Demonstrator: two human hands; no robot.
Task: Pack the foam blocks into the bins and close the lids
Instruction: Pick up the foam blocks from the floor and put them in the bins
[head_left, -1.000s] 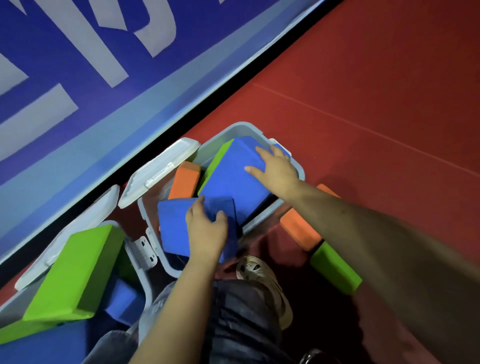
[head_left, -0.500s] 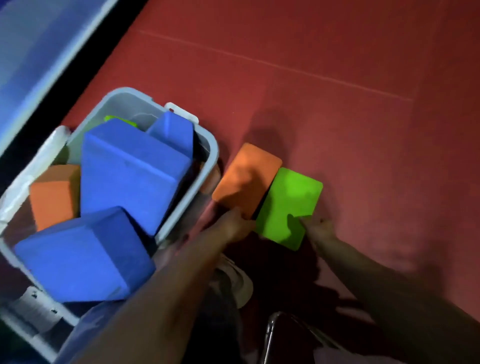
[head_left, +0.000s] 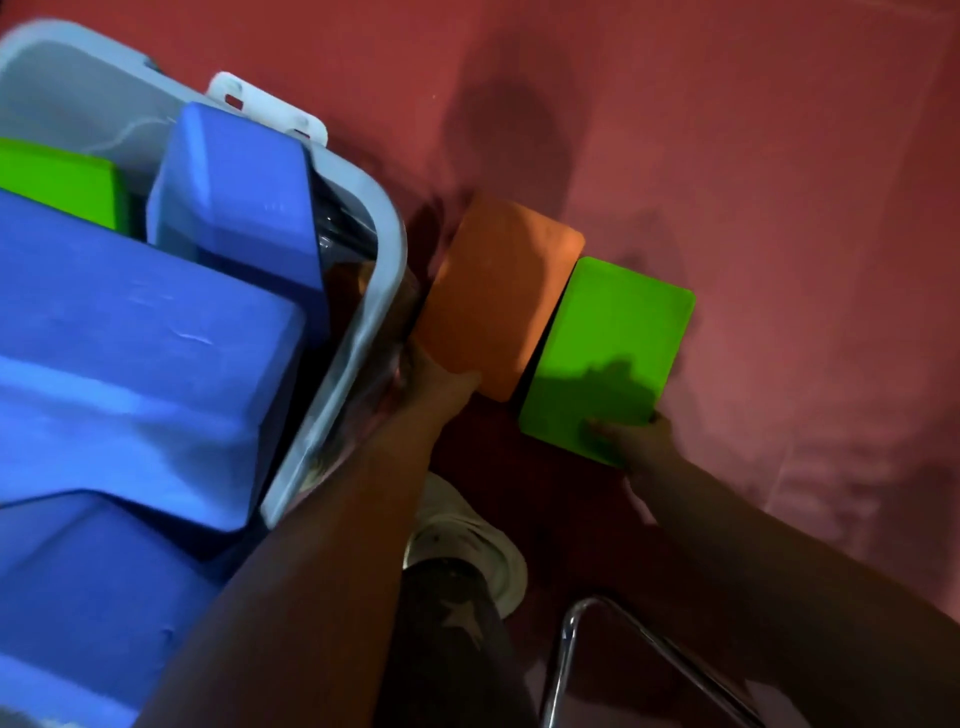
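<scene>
Left hand (head_left: 441, 384) grips the near end of the orange foam block (head_left: 498, 296), fingers curled round its edge; the thumb side is partly hidden by the block. Right hand (head_left: 631, 441) pinches the near corner of the green foam block (head_left: 608, 353), thumb lying on its top face. The two hands are apart, each clamped on its own block. Orange and green blocks lie side by side between the hands, long edges just beside each other, both low over or on the red floor (head_left: 779, 208); contact with the floor cannot be told.

To the left of the left hand stands a white plastic bin (head_left: 384, 249), its rim just beside the left forearm. Inside it: a large blue foam block (head_left: 130, 374) tilted across the top, a second blue block (head_left: 234, 197) upright against the far wall, a third blue block (head_left: 78, 597) nearest the viewer, and another green block (head_left: 57, 176) at the far left. Blocks stand above the rim. A white latch (head_left: 270, 109) projects from the bin's far edge. No lid on the bin.

Below the hands: a white shoe (head_left: 467, 540), a dark trouser leg (head_left: 447, 649), and a chrome tube frame (head_left: 613, 654).
</scene>
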